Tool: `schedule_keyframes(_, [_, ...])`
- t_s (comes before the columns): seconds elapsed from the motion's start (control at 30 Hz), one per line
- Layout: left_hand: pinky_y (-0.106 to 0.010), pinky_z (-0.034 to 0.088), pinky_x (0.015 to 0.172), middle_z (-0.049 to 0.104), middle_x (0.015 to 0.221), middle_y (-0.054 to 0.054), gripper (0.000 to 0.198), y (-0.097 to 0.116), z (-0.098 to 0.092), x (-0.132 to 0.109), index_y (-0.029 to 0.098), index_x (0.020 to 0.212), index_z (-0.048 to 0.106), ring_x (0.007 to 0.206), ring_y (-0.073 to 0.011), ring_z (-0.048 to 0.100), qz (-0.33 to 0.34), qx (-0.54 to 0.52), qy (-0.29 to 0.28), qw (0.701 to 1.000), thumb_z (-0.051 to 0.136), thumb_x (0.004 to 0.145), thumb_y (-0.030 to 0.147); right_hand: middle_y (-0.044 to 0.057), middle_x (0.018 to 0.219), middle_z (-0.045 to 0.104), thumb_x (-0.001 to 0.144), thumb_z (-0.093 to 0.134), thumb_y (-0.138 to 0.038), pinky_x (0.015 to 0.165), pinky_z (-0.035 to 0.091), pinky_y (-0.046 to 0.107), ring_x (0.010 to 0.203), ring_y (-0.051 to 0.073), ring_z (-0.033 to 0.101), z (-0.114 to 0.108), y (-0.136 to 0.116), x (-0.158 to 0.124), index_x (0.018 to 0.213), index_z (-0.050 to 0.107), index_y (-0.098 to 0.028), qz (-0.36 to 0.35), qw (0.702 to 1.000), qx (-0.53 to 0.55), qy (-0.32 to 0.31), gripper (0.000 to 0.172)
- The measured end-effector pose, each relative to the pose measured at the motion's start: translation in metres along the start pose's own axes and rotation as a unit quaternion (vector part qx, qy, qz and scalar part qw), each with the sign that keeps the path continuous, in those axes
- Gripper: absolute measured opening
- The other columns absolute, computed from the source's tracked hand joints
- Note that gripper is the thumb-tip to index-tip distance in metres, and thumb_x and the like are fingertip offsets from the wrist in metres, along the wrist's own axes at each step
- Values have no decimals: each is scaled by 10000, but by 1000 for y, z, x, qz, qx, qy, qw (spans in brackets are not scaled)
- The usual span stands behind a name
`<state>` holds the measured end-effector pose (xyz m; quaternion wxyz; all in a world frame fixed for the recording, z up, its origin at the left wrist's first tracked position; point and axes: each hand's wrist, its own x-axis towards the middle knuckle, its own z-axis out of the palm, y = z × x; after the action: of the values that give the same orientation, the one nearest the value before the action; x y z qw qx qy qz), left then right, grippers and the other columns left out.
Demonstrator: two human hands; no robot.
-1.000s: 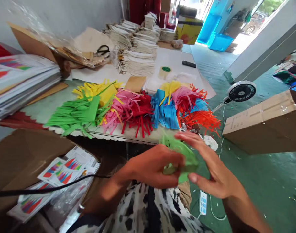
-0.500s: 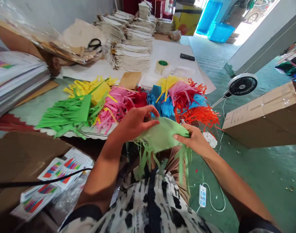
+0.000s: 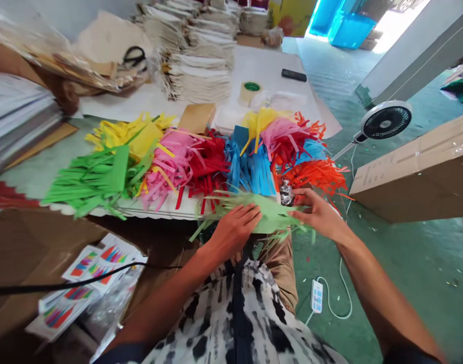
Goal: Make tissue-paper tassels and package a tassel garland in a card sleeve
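A light green fringed paper sheet (image 3: 275, 215) lies spread across the front edge of the table and over my lap, its strips sticking out to the left, right and bottom. My left hand (image 3: 235, 230) rests flat on its left part, fingers stretched out. At the sheet's right end is my right hand (image 3: 320, 215), thumb and fingers apart, the thumb touching the paper. Just beyond the right fingertips sits a shiny silver piece (image 3: 286, 192). Behind the sheet lie blue fringed paper (image 3: 256, 169), red fringed paper (image 3: 209, 164) and orange fringed paper (image 3: 317, 177).
Farther left are pink (image 3: 172, 162), yellow (image 3: 132, 136) and green fringed bundles (image 3: 90, 174). Tape (image 3: 251, 92), a black phone-like object (image 3: 294, 75) and paper stacks (image 3: 201, 76) occupy the table. A fan (image 3: 386, 121) and carton (image 3: 413, 172) stand right.
The green sheet has gone from hanging raised between both hands to lying low and flatter. My left hand moved down and right and flattened onto it; my right hand's fingers spread apart.
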<state>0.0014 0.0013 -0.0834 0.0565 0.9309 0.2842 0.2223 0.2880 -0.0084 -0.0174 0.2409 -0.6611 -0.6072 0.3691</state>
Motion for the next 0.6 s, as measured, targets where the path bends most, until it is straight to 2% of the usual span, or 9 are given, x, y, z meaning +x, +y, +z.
schedule_keyframes(0.07, [-476, 557, 1106, 692, 1435, -132, 376, 0, -3, -2, 137, 1363, 667, 1367, -295, 637, 12, 8, 16, 1000, 586, 998, 104, 100, 1087, 759, 846, 681, -271, 805, 590, 477, 892, 279, 731, -13, -3, -15, 1369, 599, -208, -45, 975, -170, 132, 533])
schedule_keyframes(0.13, [-465, 590, 1028, 726, 1382, -121, 331, 3, -8, 0, 155, 1314, 701, 1299, -296, 679, 13, 12, 16, 1000, 625, 992, 137, 143, 1300, 713, 836, 610, -160, 1003, 520, 595, 1185, 357, 670, -10, -13, -34, 1402, 608, -229, -124, 924, -278, 234, 570])
schedule_keyframes(0.17, [-462, 597, 999, 739, 1358, -115, 311, 5, -11, 2, 169, 1287, 717, 1269, -294, 693, 11, 11, 14, 1000, 640, 987, 148, 141, 1397, 670, 831, 590, -138, 1083, 472, 622, 1296, 368, 613, -2, -19, -43, 1434, 590, -246, -177, 909, -292, 238, 613])
schedule_keyframes(0.2, [-460, 599, 981, 751, 1334, -111, 289, 8, -13, 4, 181, 1260, 731, 1247, -290, 703, 9, 8, 12, 1000, 649, 984, 158, 127, 1458, 637, 829, 583, -137, 1146, 432, 622, 1358, 355, 574, 9, -24, -51, 1467, 564, -264, -235, 904, -288, 212, 651])
schedule_keyframes(0.27, [-451, 597, 957, 775, 1275, -111, 245, 11, -18, 8, 179, 1210, 748, 1209, -280, 719, 12, -3, 16, 1000, 648, 986, 176, 123, 1543, 582, 847, 594, -191, 1225, 380, 594, 1429, 330, 526, 36, -31, -61, 1551, 486, -245, -312, 902, -282, 94, 714])
schedule_keyframes(0.33, [-442, 591, 946, 793, 1223, -109, 241, 13, -21, 10, 166, 1207, 744, 1162, -264, 736, 11, -7, 42, 999, 621, 1000, 176, 140, 1580, 559, 909, 597, -250, 1264, 334, 587, 1463, 330, 500, 60, -26, -61, 1586, 454, -189, -307, 901, -304, 42, 695])
schedule_keyframes(0.4, [-437, 583, 950, 803, 1194, -103, 252, 12, -24, 10, 160, 1223, 735, 1113, -250, 749, 4, 0, 75, 997, 604, 1008, 165, 129, 1499, 641, 966, 569, -240, 1261, 330, 582, 1406, 321, 553, 75, -14, -53, 1533, 534, -187, -283, 901, -323, 67, 571])
schedule_keyframes(0.5, [-413, 595, 914, 812, 1144, -98, 220, 7, -24, 9, 152, 1166, 752, 1051, -246, 753, 11, 9, 79, 997, 622, 988, 142, 105, 1394, 711, 981, 552, -202, 1240, 345, 575, 1321, 308, 605, 77, 4, -42, 1409, 651, -221, -269, 898, -334, 99, 440])
schedule_keyframes(0.6, [-398, 610, 880, 802, 1133, -107, 210, 4, -23, 7, 140, 1126, 755, 1041, -255, 739, 10, 8, 47, 999, 626, 963, 114, 153, 1590, 537, 926, 605, -237, 1265, 274, 631, 1457, 357, 491, 72, 0, -46, 1505, 562, -215, -267, 898, -339, 86, 581])
